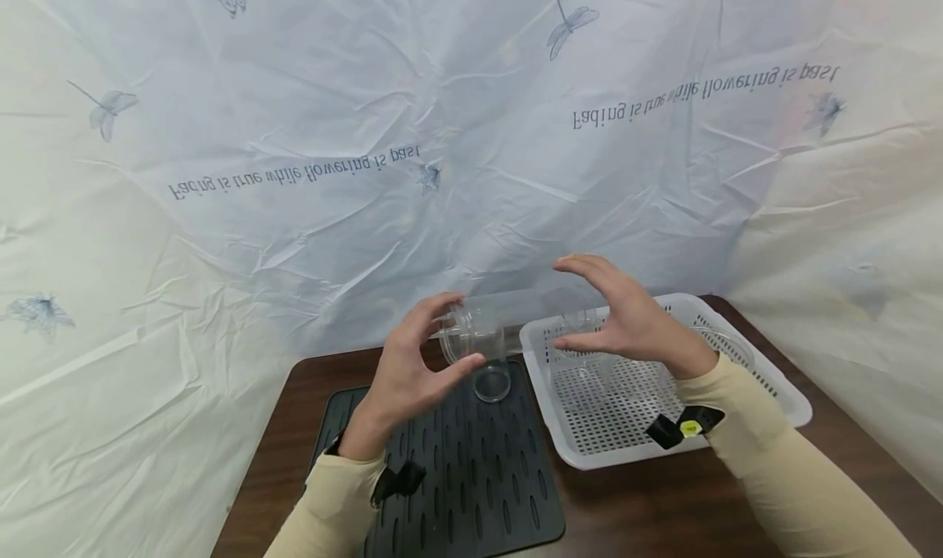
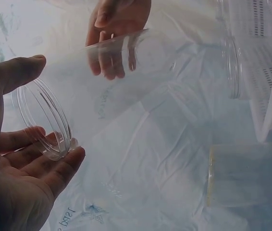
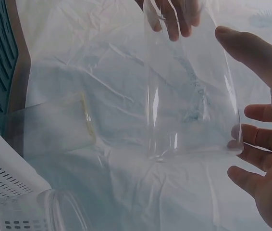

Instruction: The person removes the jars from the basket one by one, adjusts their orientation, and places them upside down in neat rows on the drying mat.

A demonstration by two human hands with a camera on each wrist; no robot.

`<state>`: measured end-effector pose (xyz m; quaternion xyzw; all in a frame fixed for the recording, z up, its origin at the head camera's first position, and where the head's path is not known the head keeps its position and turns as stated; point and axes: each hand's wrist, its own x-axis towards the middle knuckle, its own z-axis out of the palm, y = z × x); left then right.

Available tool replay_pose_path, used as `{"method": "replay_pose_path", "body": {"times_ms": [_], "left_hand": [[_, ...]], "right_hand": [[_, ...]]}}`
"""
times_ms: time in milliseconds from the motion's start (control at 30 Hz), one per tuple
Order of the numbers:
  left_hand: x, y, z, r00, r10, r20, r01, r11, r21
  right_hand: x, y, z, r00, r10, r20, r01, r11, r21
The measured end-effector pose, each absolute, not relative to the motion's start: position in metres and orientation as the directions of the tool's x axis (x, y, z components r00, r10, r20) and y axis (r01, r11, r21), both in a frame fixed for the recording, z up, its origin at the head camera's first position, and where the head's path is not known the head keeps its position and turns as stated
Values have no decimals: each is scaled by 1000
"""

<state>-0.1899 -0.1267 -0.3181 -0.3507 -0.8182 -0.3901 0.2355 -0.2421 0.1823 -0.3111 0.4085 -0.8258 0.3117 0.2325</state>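
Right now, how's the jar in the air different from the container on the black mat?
The jar is held sideways, while the container stands upright on the black mat. The jar looks longer than the container. The container has a yellowish rim; the jar's looks colourless. Both are see-through.

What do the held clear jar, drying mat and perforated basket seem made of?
Clear jar: glossy plastic or glass; transparent walls with bright reflections leave it open. Drying mat: probably matte silicone or rubber, from its dull dark surface and molded pattern. Perforated basket: likely smooth molded plastic, given its white walls and regular holes.
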Motion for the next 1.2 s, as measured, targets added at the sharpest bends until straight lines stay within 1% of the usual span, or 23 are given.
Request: {"method": "replay_pose_path", "body": {"times_ms": [167, 333, 433, 600, 667, 833, 1067, 1200], "left_hand": [[-190, -129, -320, -637, 394, 662, 764, 434, 477], [-190, -130, -320, -630, 390, 672, 770, 429, 473], [-190, -130, -320, -622, 387, 680, 775, 430, 464], [-189, -131, -321, -618, 385, 686, 778, 429, 460], [-188, -131, -321, -618, 384, 686, 778, 424, 463], [-189, -133, -321, -613, 380, 693, 783, 408, 469], [-189, -133, -320, -594, 380, 709, 798, 388, 461], [-190, -133, -321, -579, 383, 720, 809, 378, 450]], "right_hand": [[-246, 188, -317, -581, -514, 631, -808, 458, -371], [-250, 193, -322, -588, -508, 630, -808, 409, -425], [-254, 195, -326, -586, -505, 634, -810, 345, -474], [-261, 198, -333, -586, -505, 633, -789, 181, -586], [-264, 199, -336, -597, -506, 622, -765, 126, -632], [-267, 199, -340, -638, -507, 580, -687, 34, -726], [-267, 198, -348, -679, -485, 551, -613, -38, -789], [-267, 196, -352, -676, -481, 559, -583, -116, -804]]}}
